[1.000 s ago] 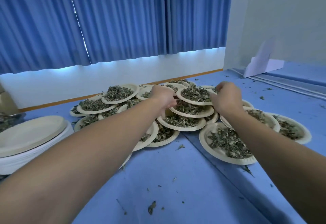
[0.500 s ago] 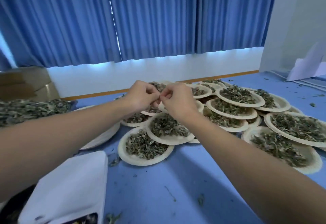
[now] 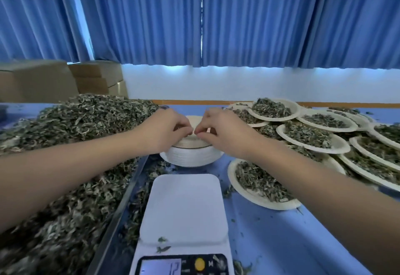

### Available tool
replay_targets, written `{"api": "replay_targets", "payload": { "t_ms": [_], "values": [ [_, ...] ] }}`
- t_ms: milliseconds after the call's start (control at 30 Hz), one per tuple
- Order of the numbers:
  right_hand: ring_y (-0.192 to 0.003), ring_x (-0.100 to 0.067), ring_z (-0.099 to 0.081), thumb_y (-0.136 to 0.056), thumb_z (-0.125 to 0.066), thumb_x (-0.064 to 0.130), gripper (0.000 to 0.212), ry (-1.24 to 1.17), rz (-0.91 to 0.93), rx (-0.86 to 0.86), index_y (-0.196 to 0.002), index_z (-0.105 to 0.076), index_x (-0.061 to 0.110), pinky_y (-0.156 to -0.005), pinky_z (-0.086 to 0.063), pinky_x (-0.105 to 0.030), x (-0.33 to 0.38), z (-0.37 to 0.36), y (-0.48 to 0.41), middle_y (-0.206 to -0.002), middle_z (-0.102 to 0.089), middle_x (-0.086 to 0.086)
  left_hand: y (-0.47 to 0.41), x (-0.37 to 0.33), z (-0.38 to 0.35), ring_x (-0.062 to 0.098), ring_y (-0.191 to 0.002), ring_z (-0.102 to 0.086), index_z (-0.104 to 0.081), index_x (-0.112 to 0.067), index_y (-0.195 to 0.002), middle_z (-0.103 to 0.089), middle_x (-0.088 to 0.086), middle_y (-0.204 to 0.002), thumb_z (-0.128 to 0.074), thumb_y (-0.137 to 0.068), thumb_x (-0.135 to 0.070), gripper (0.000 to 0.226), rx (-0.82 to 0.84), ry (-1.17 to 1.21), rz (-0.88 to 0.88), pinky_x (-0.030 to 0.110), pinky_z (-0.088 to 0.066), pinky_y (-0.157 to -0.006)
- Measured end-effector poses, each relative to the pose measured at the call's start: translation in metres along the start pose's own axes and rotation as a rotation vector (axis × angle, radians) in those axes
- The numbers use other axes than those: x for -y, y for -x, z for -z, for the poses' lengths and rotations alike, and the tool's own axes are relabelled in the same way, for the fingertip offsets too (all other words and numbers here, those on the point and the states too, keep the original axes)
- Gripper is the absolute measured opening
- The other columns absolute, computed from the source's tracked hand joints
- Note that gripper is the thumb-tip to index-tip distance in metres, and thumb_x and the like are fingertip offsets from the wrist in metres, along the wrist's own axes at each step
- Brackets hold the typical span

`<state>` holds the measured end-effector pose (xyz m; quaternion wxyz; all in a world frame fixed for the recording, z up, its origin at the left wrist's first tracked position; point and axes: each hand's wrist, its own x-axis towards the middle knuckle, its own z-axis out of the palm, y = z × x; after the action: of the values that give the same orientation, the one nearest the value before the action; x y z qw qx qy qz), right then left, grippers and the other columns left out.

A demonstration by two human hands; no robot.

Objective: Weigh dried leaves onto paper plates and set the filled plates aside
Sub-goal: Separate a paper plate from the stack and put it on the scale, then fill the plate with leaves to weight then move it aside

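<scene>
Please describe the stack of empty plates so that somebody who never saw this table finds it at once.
Find the white scale at the front centre of the blue table. Right behind it stands the stack of empty plates, with the left hand and right hand over its top. Unlike the filled plates to the right, it holds no leaves.

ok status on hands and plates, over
Left hand and right hand both pinching top plate of empty stack. Scale bare bar leaf crumbs. Nothing blocking.
</scene>
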<state>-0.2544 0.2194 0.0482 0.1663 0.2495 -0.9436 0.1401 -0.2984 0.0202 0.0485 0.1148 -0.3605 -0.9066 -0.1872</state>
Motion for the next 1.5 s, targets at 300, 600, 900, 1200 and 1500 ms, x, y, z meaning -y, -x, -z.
{"api": "replay_targets", "payload": {
  "t_ms": [300, 600, 900, 1200, 1500],
  "values": [
    [-0.093, -0.02, -0.06, -0.101, -0.062, 0.026, 0.021, 0.126, 0.106, 0.157, -0.111, -0.08, 0.021, -0.09, -0.046, -0.038, 0.005, 0.001, -0.004, -0.103, -0.06, 0.002, 0.019, 0.029, -0.005, 0.002, -0.085, -0.065, -0.08, -0.03, -0.101, -0.076, -0.014, -0.098, -0.064, -0.097, -0.036, 0.018, -0.01, 0.003, -0.164, 0.031, -0.051, -0.083],
    [-0.095, -0.023, -0.059, -0.107, -0.047, 0.034, 0.032, 0.335, 0.166, 0.218, -0.117, -0.075, 0.022, -0.081, -0.049, -0.042, 0.011, 0.003, -0.003, -0.108, -0.057, 0.002, 0.018, 0.034, -0.005, 0.011, -0.091, -0.068, -0.08, -0.024, -0.106, -0.076, -0.009, -0.102, -0.063, -0.099, -0.034, 0.021, -0.015, -0.028, -0.278, 0.042, -0.052, -0.085],
    [-0.095, -0.02, -0.058, -0.108, -0.042, 0.036, 0.035, 0.365, 0.156, 0.197, -0.116, -0.073, 0.024, -0.081, -0.05, -0.041, 0.015, 0.004, -0.001, -0.112, -0.056, 0.005, 0.021, 0.032, -0.001, 0.008, -0.102, -0.059, -0.07, -0.035, -0.115, -0.066, -0.013, -0.105, -0.033, -0.106, -0.045, 0.04, 0.019, -0.476, -0.297, 0.047, -0.025, -0.114],
    [-0.087, -0.019, -0.062, -0.106, -0.037, 0.043, 0.042, 0.373, 0.135, 0.059, -0.12, -0.073, 0.025, -0.066, -0.047, -0.035, 0.017, 0.006, -0.001, -0.114, -0.06, 0.008, 0.021, 0.033, 0.006, 0.017, -0.097, -0.062, -0.07, -0.027, -0.112, -0.066, -0.008, -0.103, -0.018, -0.109, -0.038, 0.053, -0.121, -0.675, -0.346, 0.047, -0.025, -0.115],
    [-0.091, -0.024, -0.064, -0.107, -0.034, 0.042, 0.041, 0.415, 0.069, -0.051, -0.121, -0.069, 0.027, -0.077, -0.052, -0.042, 0.022, 0.013, -0.01, -0.114, -0.059, 0.008, 0.012, 0.03, 0.021, 0.019, -0.106, -0.063, -0.067, -0.024, -0.119, -0.066, -0.007, -0.112, -0.031, -0.107, -0.03, 0.038, -0.151, -0.723, -0.315, 0.045, -0.022, -0.116]
  ]
}}
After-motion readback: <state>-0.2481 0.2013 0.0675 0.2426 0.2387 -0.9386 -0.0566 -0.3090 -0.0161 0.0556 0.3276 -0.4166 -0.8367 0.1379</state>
